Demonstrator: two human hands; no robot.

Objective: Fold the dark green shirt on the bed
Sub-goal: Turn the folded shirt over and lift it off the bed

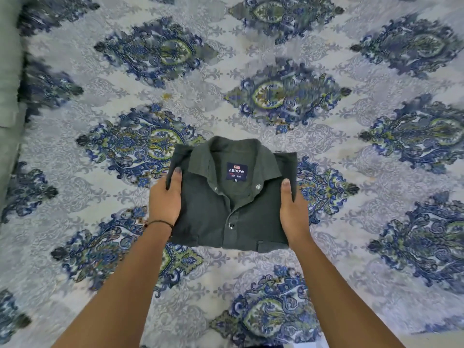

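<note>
A bed [351, 59] under a pale cover of blue and olive paisley medallions fills the view from near edge to far. At its middle, toward the near side, is the dark green shirt [233, 214], already brought down to a compact rectangle. Its sleeves and sides are tucked out of sight, the collar is at the far end and the placket faces up.

The person's left hand [164, 199] grips the packet's left edge and the right hand [293, 209] its right edge. Each thumb lies over the top cloth, with the other fingers hidden beneath. Whether the bundle rests on the cover or is held just clear of it cannot be told.

Inside the open collar a navy label [237, 171] reads ARROW, size M. A dark button [231, 225] closes the placket below it, and a thin thread band [160, 223] circles the left wrist.

The folding itself looks done. What seems left is to set the packet down square, perhaps smooth the uneven near hem, and let go.
</note>
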